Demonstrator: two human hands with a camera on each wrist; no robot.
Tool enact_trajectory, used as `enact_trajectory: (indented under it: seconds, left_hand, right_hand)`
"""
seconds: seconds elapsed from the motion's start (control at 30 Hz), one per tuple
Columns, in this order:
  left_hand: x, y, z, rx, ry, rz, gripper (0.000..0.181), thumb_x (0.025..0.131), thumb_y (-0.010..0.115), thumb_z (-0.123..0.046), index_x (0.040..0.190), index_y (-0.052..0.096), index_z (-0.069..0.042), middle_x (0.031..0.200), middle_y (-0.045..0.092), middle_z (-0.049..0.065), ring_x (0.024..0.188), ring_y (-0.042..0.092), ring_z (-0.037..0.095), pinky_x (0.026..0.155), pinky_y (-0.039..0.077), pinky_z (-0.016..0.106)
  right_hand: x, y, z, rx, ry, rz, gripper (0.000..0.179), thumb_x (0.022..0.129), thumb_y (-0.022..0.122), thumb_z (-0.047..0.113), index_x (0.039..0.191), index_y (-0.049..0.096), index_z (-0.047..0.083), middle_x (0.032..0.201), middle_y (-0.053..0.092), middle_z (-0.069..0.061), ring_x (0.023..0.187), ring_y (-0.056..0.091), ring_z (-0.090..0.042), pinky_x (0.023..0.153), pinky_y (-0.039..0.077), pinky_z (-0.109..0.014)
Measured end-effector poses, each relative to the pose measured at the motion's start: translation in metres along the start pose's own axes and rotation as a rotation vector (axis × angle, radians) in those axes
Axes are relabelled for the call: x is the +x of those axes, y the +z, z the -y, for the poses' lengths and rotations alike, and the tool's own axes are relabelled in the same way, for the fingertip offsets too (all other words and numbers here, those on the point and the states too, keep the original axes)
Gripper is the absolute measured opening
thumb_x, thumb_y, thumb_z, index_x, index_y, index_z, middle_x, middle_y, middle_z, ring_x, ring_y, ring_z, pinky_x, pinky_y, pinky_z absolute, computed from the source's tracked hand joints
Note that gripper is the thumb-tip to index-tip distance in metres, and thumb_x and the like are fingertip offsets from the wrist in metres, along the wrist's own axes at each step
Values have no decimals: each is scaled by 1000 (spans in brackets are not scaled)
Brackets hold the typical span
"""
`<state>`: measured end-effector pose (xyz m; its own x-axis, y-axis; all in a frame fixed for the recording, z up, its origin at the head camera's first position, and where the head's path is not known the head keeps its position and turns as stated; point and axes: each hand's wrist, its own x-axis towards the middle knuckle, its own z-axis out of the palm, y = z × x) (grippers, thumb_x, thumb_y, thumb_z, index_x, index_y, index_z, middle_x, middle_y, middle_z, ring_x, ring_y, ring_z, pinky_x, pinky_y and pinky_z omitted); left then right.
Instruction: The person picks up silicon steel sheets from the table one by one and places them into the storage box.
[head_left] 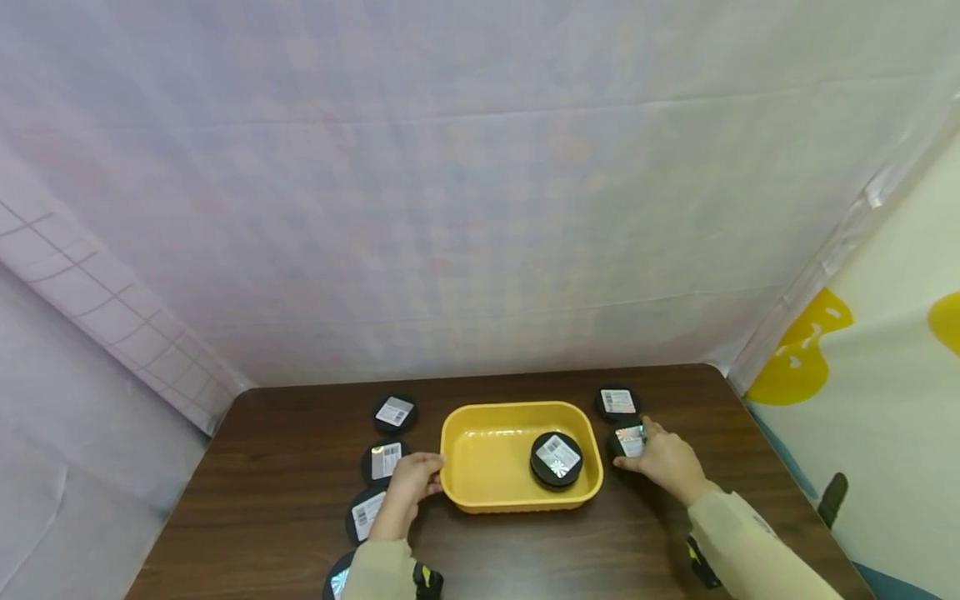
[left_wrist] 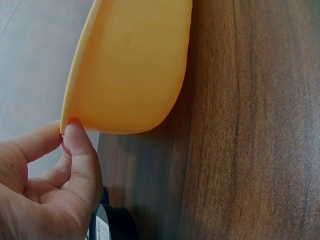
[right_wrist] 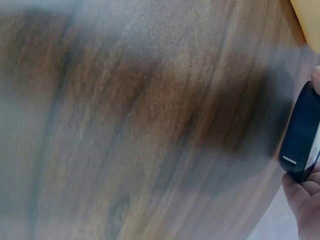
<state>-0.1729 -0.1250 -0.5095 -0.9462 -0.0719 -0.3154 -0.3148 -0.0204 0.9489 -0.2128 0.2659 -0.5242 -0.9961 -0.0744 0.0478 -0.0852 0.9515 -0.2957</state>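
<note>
At its left end, a yellow plastic tray (head_left: 480, 506) has its rim pinched between the thumb and fingers of my left hand (head_left: 414, 483). The same pinch shows in the left wrist view, the hand (left_wrist: 55, 180) at the rim's corner. My right hand (head_left: 669, 463) grips a flat round black container (head_left: 628, 442) with a silvery white label, right of the tray. In the right wrist view that black container (right_wrist: 299, 132) is held by its edges, partly cut off by the frame. Inside the tray's right half lies a similar black container (head_left: 556, 460), seemingly stacked on another.
Another labelled black container (head_left: 618, 402) lies just behind the gripped one. Several more stand in a column left of the tray, such as the rearmost container (head_left: 395, 414); the nearest is partly hidden by my left sleeve. The brown wooden table (head_left: 247, 483) meets a pale curtain-like wall behind.
</note>
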Motion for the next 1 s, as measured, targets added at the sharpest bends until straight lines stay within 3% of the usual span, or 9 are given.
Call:
enact_trajectory:
  seconds: [0.27,0.7,1.0]
  left_hand:
    - [1,-1,-1,1,-3,-4,30,89,53,-3,107,51,21,73,53,7,61,50,12,55,49,20]
    - [1,-1,-2,33,-17,-10,31,90,53,-5,109,52,20,76,55,10,63,52,12,57,51,21]
    - [3,-3,1,7,-17,7,31,91,52,-5,108,50,21,73,53,6,61,51,11,56,50,20]
  right_hand:
    - [-2,-7,6,-1,-57,-27,102,64,76,56,124,44,-20,126,48,-35,95,56,-50,76,48,-56]
    - [-4,-15,9,-13,-66,-35,102,65,76,55,123,44,-22,125,47,-37,93,57,-50,74,49,-56]
    - [-5,-19,12,-19,-87,-62,99,65,77,53,123,45,-21,124,49,-35,91,58,-51,72,49,-55]
